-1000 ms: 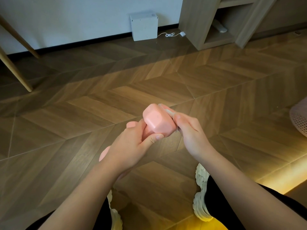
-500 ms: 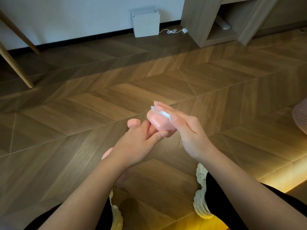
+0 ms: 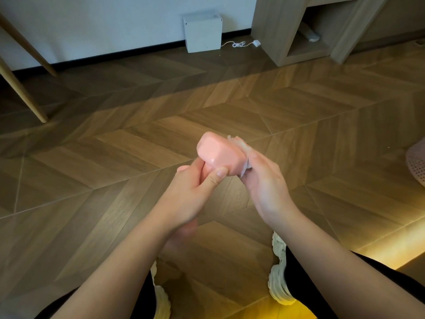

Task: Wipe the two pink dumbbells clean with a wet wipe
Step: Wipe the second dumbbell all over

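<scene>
Herringbone wood floor [image 3: 115, 157] below. Pink dumbbell [image 3: 218, 155] held in mid-air, handle gripped by left hand [image 3: 190, 194]. Wet wipe [image 3: 240, 146] clasped against the head's right face in curled right hand [image 3: 264, 180]. Shelf unit [image 3: 276, 31] behind, holding a small pale object [image 3: 310, 35], unidentifiable. Lower dumbbell head mostly hidden behind left wrist; pink basket [image 3: 417, 162] cut off at right. Wipe shifted from the head's top to its side since 0.5 s ago.

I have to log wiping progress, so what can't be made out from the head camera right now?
- The other dumbbell: nowhere in the head view.
- Lower end of the held dumbbell: hidden behind the left hand and wrist.
- The wipe and right hand: motion-blurred, so the hold is unclear.
- A pink perforated thing: cut off by the right edge.
</scene>
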`<action>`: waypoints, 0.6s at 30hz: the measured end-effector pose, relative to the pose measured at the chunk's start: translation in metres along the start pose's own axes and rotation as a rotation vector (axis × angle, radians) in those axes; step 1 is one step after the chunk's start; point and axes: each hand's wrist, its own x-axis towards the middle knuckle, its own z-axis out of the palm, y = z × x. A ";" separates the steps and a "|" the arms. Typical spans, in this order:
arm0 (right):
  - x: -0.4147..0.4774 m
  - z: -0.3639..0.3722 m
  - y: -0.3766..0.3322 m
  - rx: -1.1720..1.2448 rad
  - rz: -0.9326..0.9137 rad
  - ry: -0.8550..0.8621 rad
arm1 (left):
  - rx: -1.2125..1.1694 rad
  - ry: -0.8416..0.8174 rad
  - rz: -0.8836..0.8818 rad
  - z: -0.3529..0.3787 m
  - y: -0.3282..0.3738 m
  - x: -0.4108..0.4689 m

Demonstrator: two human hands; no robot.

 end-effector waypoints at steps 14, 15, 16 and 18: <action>0.009 -0.024 0.001 -0.339 0.484 -0.215 | 0.839 -0.262 0.171 -0.012 -0.011 0.005; 0.011 -0.023 0.006 -0.307 0.511 -0.151 | 0.837 -0.242 0.131 -0.011 -0.012 0.005; 0.012 -0.021 0.009 -0.270 0.543 -0.076 | 0.852 -0.182 0.128 -0.011 -0.013 0.004; 0.015 -0.018 0.012 -0.204 0.584 0.064 | 0.861 0.013 0.236 -0.009 -0.013 0.001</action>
